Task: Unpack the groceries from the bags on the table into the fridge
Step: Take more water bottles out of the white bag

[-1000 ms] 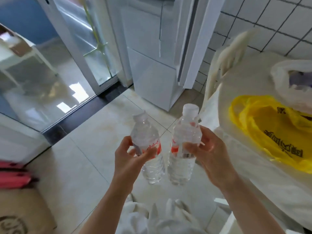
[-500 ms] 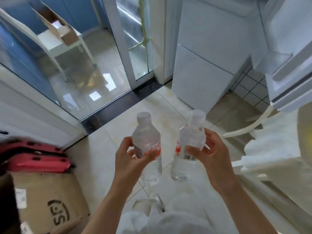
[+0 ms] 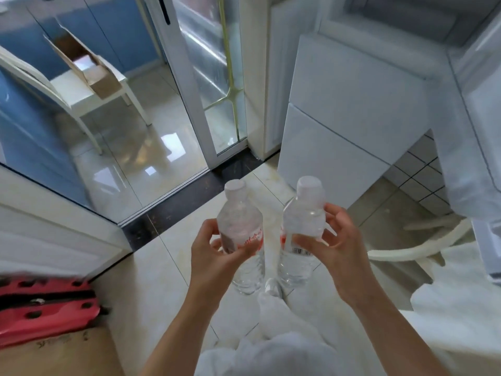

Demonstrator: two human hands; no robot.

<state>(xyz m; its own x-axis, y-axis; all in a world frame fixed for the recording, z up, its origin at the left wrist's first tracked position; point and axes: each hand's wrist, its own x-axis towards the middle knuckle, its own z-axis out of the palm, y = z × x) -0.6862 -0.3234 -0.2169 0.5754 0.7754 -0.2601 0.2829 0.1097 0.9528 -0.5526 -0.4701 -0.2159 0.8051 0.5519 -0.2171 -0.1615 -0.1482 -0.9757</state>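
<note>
Left hand (image 3: 214,256) grips one water bottle (image 3: 241,240), right hand (image 3: 336,248) another (image 3: 302,232); red label lettering blurred, perhaps Chinese; fridge (image 3: 349,109) at one o'clock.

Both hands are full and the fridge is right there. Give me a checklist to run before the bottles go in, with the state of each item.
1. Left hand holds the left bottle around its label: ok.
2. Right hand holds the right bottle: ok, though mostly by the fingertips.
3. Both caps on: ok.
4. Bottles upright and apart: ok.
5. Fridge upper door open: ok, it appears swung open at the right edge.
6. Free shelf space inside: cannot tell, the interior is barely in view.
</note>
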